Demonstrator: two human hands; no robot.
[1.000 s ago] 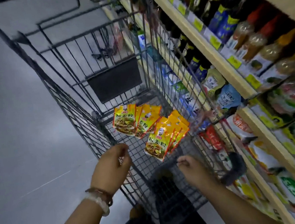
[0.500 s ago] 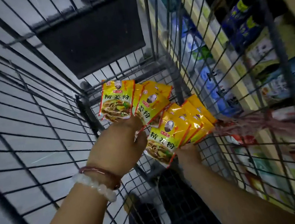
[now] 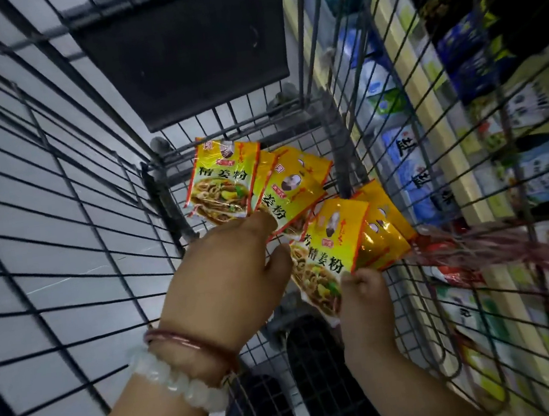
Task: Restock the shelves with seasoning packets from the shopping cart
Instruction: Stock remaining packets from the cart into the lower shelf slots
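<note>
Down on the wire floor of the shopping cart (image 3: 61, 211): two fans of yellow seasoning packets (image 3: 331, 256), about six showing, overlaps hiding any more. Closer than half a second ago, both hands further in. Left hand (image 3: 226, 281) over far fan, fingers hidden, grip unclear. Right hand (image 3: 362, 303) pinching near fan's lower edge, fingers curled. Shelves (image 3: 438, 62) at right blurred behind mesh.

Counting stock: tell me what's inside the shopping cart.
Yellow seasoning packets lie fanned on the wire cart floor; left hand and right hand reach them. Overlaps and hands hide the exact count.
</note>
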